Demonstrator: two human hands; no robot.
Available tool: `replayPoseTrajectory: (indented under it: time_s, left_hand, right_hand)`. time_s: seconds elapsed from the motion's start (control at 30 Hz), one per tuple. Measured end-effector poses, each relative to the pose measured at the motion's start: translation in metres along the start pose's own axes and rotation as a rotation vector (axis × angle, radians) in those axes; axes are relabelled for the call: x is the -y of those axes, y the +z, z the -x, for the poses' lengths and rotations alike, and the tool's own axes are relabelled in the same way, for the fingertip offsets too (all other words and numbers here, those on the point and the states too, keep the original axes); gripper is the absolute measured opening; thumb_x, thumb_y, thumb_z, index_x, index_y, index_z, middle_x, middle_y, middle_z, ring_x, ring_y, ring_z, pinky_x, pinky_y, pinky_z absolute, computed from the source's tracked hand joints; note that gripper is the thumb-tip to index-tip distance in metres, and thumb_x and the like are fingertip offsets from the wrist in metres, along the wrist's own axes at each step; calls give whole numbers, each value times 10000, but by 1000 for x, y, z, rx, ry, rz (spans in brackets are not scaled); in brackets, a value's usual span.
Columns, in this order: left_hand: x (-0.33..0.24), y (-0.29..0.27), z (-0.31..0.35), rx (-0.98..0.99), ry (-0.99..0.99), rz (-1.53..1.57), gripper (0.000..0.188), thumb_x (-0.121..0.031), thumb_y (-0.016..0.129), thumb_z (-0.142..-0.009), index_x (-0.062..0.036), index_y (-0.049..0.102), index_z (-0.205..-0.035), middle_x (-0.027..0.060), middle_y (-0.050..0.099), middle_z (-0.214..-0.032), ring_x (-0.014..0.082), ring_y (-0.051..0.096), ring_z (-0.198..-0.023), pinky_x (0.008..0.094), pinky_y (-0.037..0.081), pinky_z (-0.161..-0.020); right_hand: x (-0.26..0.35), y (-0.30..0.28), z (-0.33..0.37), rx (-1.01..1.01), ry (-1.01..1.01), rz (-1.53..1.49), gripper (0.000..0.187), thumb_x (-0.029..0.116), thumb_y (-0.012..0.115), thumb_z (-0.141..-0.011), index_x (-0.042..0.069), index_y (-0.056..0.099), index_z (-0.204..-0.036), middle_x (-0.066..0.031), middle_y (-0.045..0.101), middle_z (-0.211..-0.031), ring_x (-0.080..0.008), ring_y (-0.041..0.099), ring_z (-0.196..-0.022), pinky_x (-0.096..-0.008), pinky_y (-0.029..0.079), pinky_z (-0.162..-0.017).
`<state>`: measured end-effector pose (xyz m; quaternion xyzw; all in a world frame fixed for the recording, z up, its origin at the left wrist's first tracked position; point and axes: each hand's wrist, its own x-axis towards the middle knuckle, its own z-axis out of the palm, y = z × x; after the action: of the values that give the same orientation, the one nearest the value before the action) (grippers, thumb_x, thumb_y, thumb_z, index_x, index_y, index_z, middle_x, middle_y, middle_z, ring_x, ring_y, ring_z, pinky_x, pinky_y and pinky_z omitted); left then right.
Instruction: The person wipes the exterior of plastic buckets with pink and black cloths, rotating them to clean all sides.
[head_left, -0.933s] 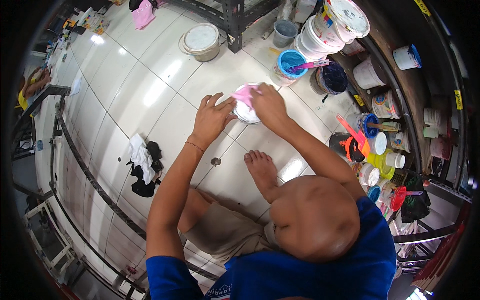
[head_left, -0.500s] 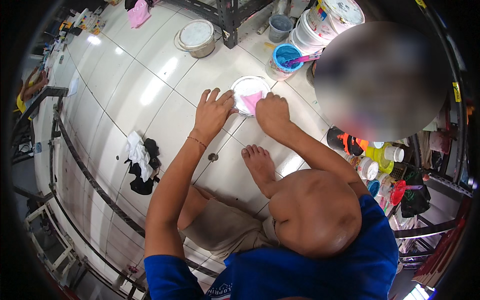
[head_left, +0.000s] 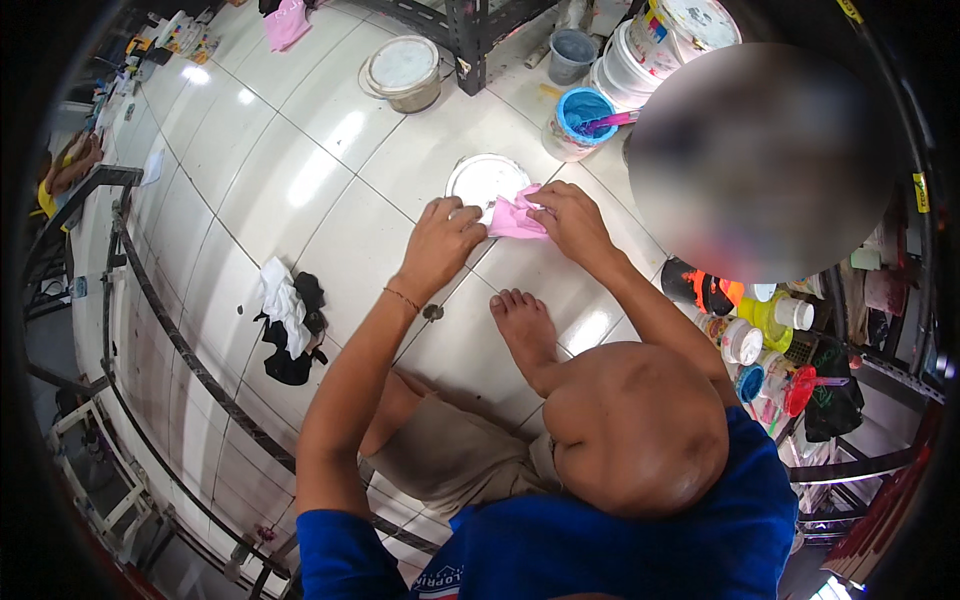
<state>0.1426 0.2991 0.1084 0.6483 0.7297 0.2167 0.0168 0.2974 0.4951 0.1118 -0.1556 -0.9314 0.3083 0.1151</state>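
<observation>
Right hand (head_left: 578,225): fingers pinching a pink cloth (head_left: 516,219), which lies over the near-right rim of a white-topped tub (head_left: 484,178); cloth probably light, limp, hard to damage, best gripped by a bunched fold. Left hand (head_left: 442,240): fingers curled at the tub's near-left rim, grip unclear. Tub: apparently stiff, smooth, perhaps slippery; best steadied by its rim. Beyond tub, rightward: blue-filled pail (head_left: 570,142).

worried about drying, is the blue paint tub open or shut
Open: no lid covers the tub, and its blue inside shows.
</observation>
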Motion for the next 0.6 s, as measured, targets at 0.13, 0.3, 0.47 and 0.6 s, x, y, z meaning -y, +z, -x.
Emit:
replayPoseTrajectory:
  time_s: [0.13,0.3,0.47,0.6]
  left_hand:
    - [-12,12,8,-162,-120,117,102,-59,672,-825,-56,687,-926,49,650,-1070,298,575,-1106,420,477,-967]
    - [-10,22,8,-135,-120,171,168,-71,661,-849,-45,669,-1014,71,646,-1083,315,560,-1152,456,443,-1062]
    - [-11,26,5,-160,-141,193,182,-36,667,-839,-37,662,-1021,78,653,-1085,327,565,-1154,487,430,-1077]
    - [-10,28,8,-147,-143,215,169,-48,656,-856,-35,662,-1024,72,641,-1099,317,545,-1175,494,415,-1096]
  right_hand:
    - [16,23,15,-103,143,-139,235,144,710,-839,63,730,-1059,-141,675,-1007,-319,631,-943,-401,502,-832]
    - [6,21,-16,-211,120,-149,232,152,700,-861,11,722,-1044,-168,688,-998,-338,649,-916,-409,512,-804]
    - [4,22,-13,-214,86,-82,223,146,695,-867,24,723,-1051,-153,693,-1002,-316,656,-916,-392,520,-816]
    - [13,23,-5,-175,106,-85,215,163,687,-871,30,721,-1036,-131,698,-1010,-308,652,-915,-389,517,-822]
